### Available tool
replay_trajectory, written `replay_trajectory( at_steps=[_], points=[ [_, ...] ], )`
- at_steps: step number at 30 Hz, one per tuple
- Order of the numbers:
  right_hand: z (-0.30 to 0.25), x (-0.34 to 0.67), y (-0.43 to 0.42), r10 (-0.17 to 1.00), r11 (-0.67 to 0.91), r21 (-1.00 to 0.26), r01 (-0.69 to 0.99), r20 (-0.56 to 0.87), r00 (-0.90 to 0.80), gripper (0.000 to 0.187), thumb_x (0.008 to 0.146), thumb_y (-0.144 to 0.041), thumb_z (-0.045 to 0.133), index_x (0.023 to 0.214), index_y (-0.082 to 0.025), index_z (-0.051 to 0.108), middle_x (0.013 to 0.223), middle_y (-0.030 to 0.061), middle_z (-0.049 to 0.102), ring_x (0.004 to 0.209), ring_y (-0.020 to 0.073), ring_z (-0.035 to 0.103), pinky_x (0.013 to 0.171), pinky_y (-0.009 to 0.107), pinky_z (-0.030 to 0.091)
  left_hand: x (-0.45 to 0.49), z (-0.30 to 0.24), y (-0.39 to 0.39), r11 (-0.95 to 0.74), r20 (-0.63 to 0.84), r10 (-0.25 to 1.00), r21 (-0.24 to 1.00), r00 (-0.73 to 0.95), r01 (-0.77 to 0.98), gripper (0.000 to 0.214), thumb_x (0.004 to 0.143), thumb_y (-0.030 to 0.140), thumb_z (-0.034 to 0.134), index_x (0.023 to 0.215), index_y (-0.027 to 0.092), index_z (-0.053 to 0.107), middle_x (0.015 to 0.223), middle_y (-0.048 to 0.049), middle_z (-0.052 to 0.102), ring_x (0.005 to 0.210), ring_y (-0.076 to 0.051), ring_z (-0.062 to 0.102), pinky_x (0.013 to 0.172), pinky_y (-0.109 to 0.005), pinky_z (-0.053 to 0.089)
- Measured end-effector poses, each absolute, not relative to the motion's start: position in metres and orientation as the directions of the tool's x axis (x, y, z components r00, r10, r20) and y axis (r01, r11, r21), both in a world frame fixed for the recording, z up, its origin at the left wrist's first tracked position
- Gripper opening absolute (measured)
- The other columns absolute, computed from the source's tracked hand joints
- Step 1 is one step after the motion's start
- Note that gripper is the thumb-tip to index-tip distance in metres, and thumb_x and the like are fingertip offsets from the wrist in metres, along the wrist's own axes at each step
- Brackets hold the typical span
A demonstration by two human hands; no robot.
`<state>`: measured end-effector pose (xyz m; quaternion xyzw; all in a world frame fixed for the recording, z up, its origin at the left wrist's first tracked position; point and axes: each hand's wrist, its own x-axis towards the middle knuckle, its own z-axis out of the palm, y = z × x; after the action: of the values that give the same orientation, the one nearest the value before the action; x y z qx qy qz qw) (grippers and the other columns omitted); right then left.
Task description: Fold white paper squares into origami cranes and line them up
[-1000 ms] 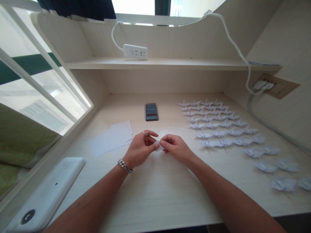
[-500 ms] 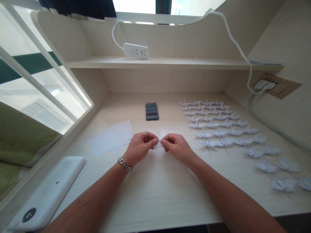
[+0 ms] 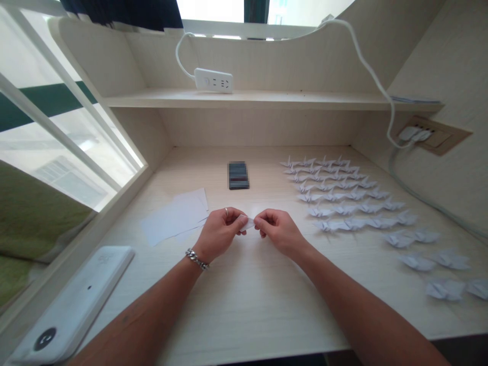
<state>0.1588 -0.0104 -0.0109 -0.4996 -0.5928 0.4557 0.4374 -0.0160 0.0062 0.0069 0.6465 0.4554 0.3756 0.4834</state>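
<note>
The left hand (image 3: 220,227) pinched a small folded paper (image 3: 249,224) between thumb and fingers, and the right hand (image 3: 280,230) nipped its other end between thumb and fingertip. The paper was over the middle of the desk (image 3: 251,305), its creases too small to read. The step seemed to be working a fold; the next move looked to call for a steady left pinch while the right pressed the crease. Loose sheets (image 3: 173,218) lay beside the left hand, toward the desk's left edge, with a dark blurred rectangle (image 3: 238,175) nearer the far edge. Folded paper birds (image 3: 353,194) stood in rows toward the far right corner.
</note>
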Motion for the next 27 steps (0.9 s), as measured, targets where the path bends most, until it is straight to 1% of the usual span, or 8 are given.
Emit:
replay_trajectory(
  at_steps=[2, 5, 7, 9, 12, 16, 22, 27],
  points=[
    [-0.0091, 0.1578, -0.0109, 0.992, 0.072, -0.984, 0.164, 0.054, -0.114, 0.021, 0.078, -0.033, 0.063, 0.068, -0.016, 0.064, 0.058, 0.0, 0.059, 0.054, 0.011, 0.052, 0.054, 0.025, 0.042, -0.0159, 0.007, 0.0064, -0.107, 0.039, 0.956, 0.969, 0.29, 0.222, 0.019, 0.079, 0.031, 0.065, 0.077, 0.012, 0.066, 0.06, -0.0022, 0.066, 0.056, -0.012, 0.058, 0.056, -0.023, 0.046],
    [-0.0082, 0.1584, -0.0097, 0.989, -0.061, -0.998, 0.015, -0.062, -0.134, 0.028, 0.077, -0.042, 0.064, 0.071, -0.014, 0.065, 0.066, 0.0035, 0.064, 0.057, 0.0121, 0.056, 0.057, 0.026, 0.047, -0.0166, 0.0073, 0.0068, -0.104, 0.042, 0.962, 0.97, 0.269, 0.219, 0.018, 0.079, 0.031, 0.065, 0.077, 0.012, 0.066, 0.06, -0.0024, 0.066, 0.056, -0.012, 0.058, 0.056, -0.024, 0.046],
    [-0.0093, 0.1601, -0.0085, 0.985, -0.101, -0.995, -0.015, -0.098, -0.143, 0.031, 0.077, -0.045, 0.063, 0.072, -0.014, 0.065, 0.07, 0.0048, 0.065, 0.059, 0.0126, 0.057, 0.058, 0.027, 0.048, -0.017, 0.0071, 0.007, -0.106, 0.048, 0.965, 0.971, 0.259, 0.215, 0.018, 0.078, 0.03, 0.065, 0.077, 0.012, 0.065, 0.06, -0.0023, 0.066, 0.056, -0.012, 0.058, 0.056, -0.024, 0.046],
    [-0.011, 0.1614, -0.0082, 0.988, -0.049, -0.997, 0.057, -0.057, -0.144, 0.029, 0.078, -0.043, 0.063, 0.07, -0.015, 0.064, 0.066, 0.0035, 0.064, 0.057, 0.0123, 0.055, 0.057, 0.026, 0.047, -0.0169, 0.0066, 0.0072, -0.103, 0.047, 0.965, 0.972, 0.256, 0.211, 0.019, 0.078, 0.031, 0.065, 0.077, 0.012, 0.065, 0.06, -0.0023, 0.066, 0.056, -0.012, 0.058, 0.056, -0.024, 0.046],
    [-0.0113, 0.1606, -0.0109, 0.993, 0.07, -0.969, 0.235, 0.046, -0.105, 0.025, 0.082, -0.036, 0.058, 0.068, -0.016, 0.062, 0.059, 0.0005, 0.06, 0.054, 0.0118, 0.052, 0.055, 0.025, 0.042, -0.0159, 0.0063, 0.0068, -0.085, 0.025, 0.96, 0.975, 0.279, 0.206, 0.02, 0.078, 0.032, 0.065, 0.079, 0.012, 0.066, 0.06, -0.0025, 0.066, 0.056, -0.013, 0.059, 0.056, -0.024, 0.046],
    [-0.0085, 0.156, -0.0166, 0.982, 0.188, -0.893, 0.408, 0.177, -0.064, 0.021, 0.086, -0.03, 0.054, 0.071, -0.017, 0.062, 0.065, 0.0006, 0.061, 0.059, 0.0122, 0.053, 0.058, 0.025, 0.04, -0.0148, 0.0079, 0.0053, -0.113, 0.016, 0.946, 0.952, 0.324, 0.285, 0.021, 0.079, 0.033, 0.065, 0.078, 0.012, 0.068, 0.059, -0.0021, 0.066, 0.057, -0.013, 0.059, 0.057, -0.024, 0.046],
    [-0.0087, 0.1553, -0.0169, 0.98, 0.166, -0.935, 0.314, 0.122, -0.154, 0.018, 0.085, -0.032, 0.056, 0.077, -0.018, 0.063, 0.069, 0.0006, 0.063, 0.063, 0.0131, 0.057, 0.06, 0.025, 0.043, -0.0149, 0.0088, 0.0029, -0.184, 0.068, 0.95, 0.911, 0.306, 0.369, 0.019, 0.08, 0.032, 0.063, 0.076, 0.014, 0.068, 0.061, -0.0015, 0.066, 0.058, -0.013, 0.059, 0.057, -0.024, 0.045],
    [-0.0047, 0.1555, -0.0177, 0.978, 0.199, -0.915, 0.351, 0.162, -0.131, 0.015, 0.083, -0.029, 0.059, 0.074, -0.018, 0.064, 0.065, -0.0004, 0.061, 0.061, 0.0121, 0.052, 0.058, 0.024, 0.04, -0.0152, 0.0083, 0.0028, -0.176, 0.064, 0.943, 0.929, 0.325, 0.325, 0.019, 0.08, 0.032, 0.063, 0.077, 0.014, 0.068, 0.06, -0.0019, 0.066, 0.057, -0.013, 0.06, 0.057, -0.024, 0.046]
  ],
)
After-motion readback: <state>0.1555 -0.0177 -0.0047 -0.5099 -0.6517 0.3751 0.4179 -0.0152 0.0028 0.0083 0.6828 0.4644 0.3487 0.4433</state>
